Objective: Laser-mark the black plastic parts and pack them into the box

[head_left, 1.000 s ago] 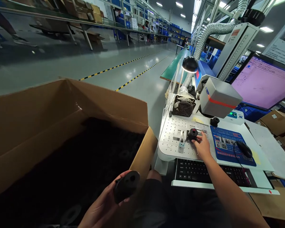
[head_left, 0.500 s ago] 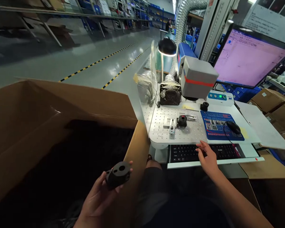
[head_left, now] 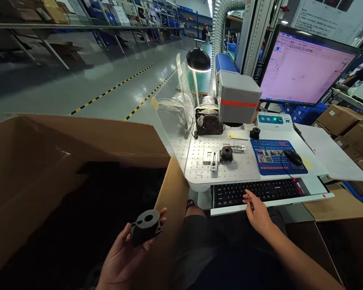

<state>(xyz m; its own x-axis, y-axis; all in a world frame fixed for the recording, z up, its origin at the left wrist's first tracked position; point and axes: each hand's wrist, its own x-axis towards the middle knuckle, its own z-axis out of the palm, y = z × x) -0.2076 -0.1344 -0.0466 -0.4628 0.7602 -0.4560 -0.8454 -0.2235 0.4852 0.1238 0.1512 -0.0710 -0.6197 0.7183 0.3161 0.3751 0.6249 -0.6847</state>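
Note:
My left hand (head_left: 124,251) is closed round a black cylindrical part (head_left: 145,227) with a round hole in its top face, held over the cardboard box. My right hand (head_left: 257,211), fingers loosely apart and holding nothing, hovers at the front edge of the black keyboard (head_left: 260,191). On the perforated metal plate (head_left: 196,161), a similar black part (head_left: 226,153) sits against the small metal stops (head_left: 213,159), with a red dot of light on it. Another such part (head_left: 255,133) stands behind the mouse pad. Above the plate hangs a grey machine head (head_left: 238,94) with a red stripe.
The open cardboard box (head_left: 175,189) at my left holds a dark mass I cannot make out. A mouse (head_left: 293,157) lies on the blue mouse pad (head_left: 274,167). A lit lamp (head_left: 199,59), a fan (head_left: 210,122) and a monitor (head_left: 305,68) stand behind. Cartons (head_left: 335,117) are stacked right.
My view has shifted slightly. The part in my left hand is turned a little, showing its top face more. My right hand stays by the keyboard, fingers slightly lower.

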